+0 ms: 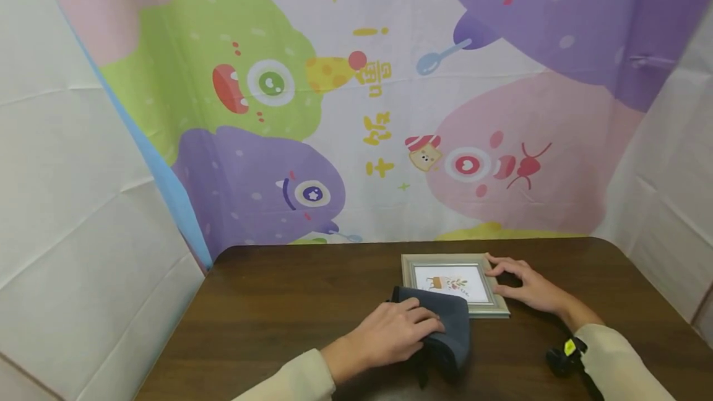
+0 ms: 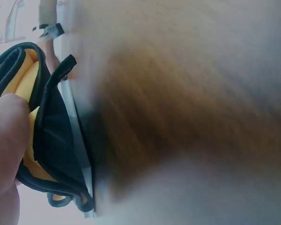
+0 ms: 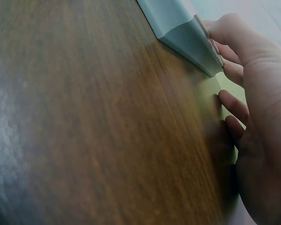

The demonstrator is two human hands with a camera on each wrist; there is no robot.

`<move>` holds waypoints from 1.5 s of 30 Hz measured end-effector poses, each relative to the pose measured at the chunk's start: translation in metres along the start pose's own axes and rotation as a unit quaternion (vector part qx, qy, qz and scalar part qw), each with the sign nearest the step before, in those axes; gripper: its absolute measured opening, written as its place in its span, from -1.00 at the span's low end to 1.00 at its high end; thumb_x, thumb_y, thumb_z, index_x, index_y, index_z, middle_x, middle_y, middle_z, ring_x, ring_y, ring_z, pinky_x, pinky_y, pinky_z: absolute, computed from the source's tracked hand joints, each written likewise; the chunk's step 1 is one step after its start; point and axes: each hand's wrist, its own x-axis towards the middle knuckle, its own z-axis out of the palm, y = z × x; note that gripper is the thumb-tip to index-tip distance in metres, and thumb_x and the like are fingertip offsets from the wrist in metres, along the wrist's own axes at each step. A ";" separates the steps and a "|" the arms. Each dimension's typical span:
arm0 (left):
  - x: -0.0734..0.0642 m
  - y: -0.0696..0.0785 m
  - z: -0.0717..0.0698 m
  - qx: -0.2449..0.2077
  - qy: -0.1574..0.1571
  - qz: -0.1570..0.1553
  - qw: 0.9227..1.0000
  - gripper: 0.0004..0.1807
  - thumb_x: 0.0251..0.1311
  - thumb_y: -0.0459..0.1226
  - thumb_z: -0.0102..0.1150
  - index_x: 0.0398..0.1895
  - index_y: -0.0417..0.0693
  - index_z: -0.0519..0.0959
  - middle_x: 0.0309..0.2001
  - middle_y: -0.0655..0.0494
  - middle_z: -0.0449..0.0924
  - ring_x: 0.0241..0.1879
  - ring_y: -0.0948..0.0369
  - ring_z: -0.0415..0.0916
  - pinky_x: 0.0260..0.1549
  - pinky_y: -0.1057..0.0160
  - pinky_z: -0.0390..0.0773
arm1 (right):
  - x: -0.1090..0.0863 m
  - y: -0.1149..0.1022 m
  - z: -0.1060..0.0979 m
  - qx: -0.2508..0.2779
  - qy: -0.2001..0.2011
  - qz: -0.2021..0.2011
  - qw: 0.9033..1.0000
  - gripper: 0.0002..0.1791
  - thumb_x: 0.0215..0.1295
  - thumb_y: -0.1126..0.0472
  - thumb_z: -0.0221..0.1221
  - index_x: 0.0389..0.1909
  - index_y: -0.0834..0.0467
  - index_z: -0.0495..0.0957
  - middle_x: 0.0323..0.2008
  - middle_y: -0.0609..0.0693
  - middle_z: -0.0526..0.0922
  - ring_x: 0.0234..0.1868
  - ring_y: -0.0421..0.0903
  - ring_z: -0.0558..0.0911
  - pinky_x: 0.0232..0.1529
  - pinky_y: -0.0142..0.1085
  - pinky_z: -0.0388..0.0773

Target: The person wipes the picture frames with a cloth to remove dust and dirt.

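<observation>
A picture frame (image 1: pixel 490 312) with a pale moulding and a small plant-like print (image 1: pixel 476 280) lies flat near the table's far edge. The left hand (image 1: pixel 395 330) grips a folded dark grey cloth (image 1: pixel 453 320) over the frame's near left part, covering that corner. In the left wrist view the cloth (image 2: pixel 61 140) shows a yellow inner side, black bound edges and a small loop. Thumb and fingers of the right hand (image 1: pixel 529 286) hold the frame's right edge. The right wrist view has this hand (image 3: pixel 267 103) against the frame's side (image 3: pixel 182 44).
The dark wooden table (image 1: pixel 267 314) has rounded far corners. Behind it hangs a curtain (image 1: pixel 390 215) with cartoon monsters, and pale sheets (image 1: pixel 83 203) close off both sides. A black device with a yellow mark (image 1: pixel 568 351) sits at the right wrist.
</observation>
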 end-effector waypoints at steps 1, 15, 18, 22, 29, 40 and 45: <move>-0.001 -0.002 -0.001 0.003 0.008 -0.004 1.000 -0.55 0.42 -0.08 0.55 0.33 0.29 0.70 0.22 0.35 0.84 0.09 0.31 0.72 -0.19 0.42 0.77 | 0.000 0.000 0.000 0.001 -0.001 -0.002 1.000 -0.70 0.45 0.21 0.48 0.15 0.01 0.77 0.64 0.44 0.44 0.47 0.34 0.39 0.33 0.34 0.38; -0.026 -0.035 -0.020 -0.001 0.059 -0.055 0.997 -0.55 0.26 -0.24 0.65 0.19 0.22 0.75 0.17 0.29 0.88 0.03 0.26 0.73 -0.18 0.33 0.81 | 0.000 0.001 0.001 0.003 -0.004 0.005 1.000 -0.70 0.45 0.20 0.48 0.14 0.00 0.76 0.65 0.44 0.41 0.47 0.34 0.38 0.33 0.42 0.37; -0.035 -0.044 -0.023 0.005 0.053 -0.061 0.997 -0.55 0.26 -0.22 0.66 0.19 0.18 0.76 0.15 0.27 0.88 0.03 0.25 0.73 -0.14 0.33 0.81 | 0.001 0.000 0.002 0.009 -0.007 0.009 1.000 -0.70 0.45 0.20 0.48 0.15 0.00 0.76 0.66 0.43 0.40 0.49 0.37 0.37 0.34 0.48 0.35; -0.045 -0.057 -0.027 0.021 0.047 -0.072 0.996 -0.55 0.26 -0.21 0.67 0.19 0.16 0.76 0.13 0.25 0.88 0.02 0.24 0.73 -0.13 0.31 0.82 | 0.002 -0.002 0.001 0.011 -0.007 0.014 1.000 -0.71 0.45 0.19 0.48 0.14 0.01 0.76 0.67 0.44 0.39 0.48 0.38 0.37 0.34 0.52 0.33; -0.061 -0.077 -0.033 0.058 0.029 -0.098 0.993 -0.52 0.24 -0.18 0.70 0.20 0.18 0.75 0.14 0.23 0.88 0.05 0.20 0.73 -0.14 0.25 0.84 | 0.002 -0.004 -0.001 0.010 -0.007 0.015 1.000 -0.72 0.46 0.19 0.47 0.13 0.01 0.76 0.66 0.45 0.39 0.48 0.38 0.37 0.35 0.53 0.32; -0.070 -0.089 -0.018 0.068 0.011 -0.091 0.994 -0.60 0.30 -0.23 0.64 0.17 0.14 0.77 0.08 0.19 0.89 -0.01 0.18 0.74 -0.17 0.24 0.84 | 0.001 -0.002 -0.001 0.010 -0.010 0.017 1.000 -0.72 0.46 0.18 0.47 0.13 0.00 0.76 0.66 0.44 0.39 0.48 0.39 0.38 0.35 0.52 0.32; -0.071 -0.088 -0.008 0.075 -0.008 -0.082 0.994 -0.62 0.34 -0.24 0.60 0.19 0.16 0.78 0.12 0.19 0.89 0.02 0.17 0.76 -0.14 0.24 0.85 | 0.001 0.000 0.001 0.012 -0.012 0.016 1.000 -0.72 0.47 0.19 0.46 0.14 0.01 0.76 0.67 0.45 0.38 0.49 0.39 0.36 0.35 0.54 0.32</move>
